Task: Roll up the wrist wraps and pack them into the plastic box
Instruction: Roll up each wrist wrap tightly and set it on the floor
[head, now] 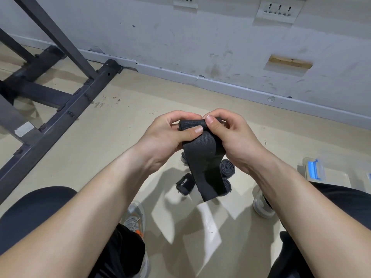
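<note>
A person's left hand [170,135] and right hand [226,133] each keep a closed grip, thumbs pinching the rolled top of a black wrist wrap [202,155], its tail hanging loose, left of the plastic box [315,171]. Rolled wraps [226,167] lie on the floor [140,109] beneath.

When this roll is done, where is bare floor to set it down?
Bare floor lies between the metal frame and the left hand, between the wall and the plastic box, and between the left shoe and right shoe. It is crowded directly under the hanging wrist wrap, where rolled wraps cluster.
</note>
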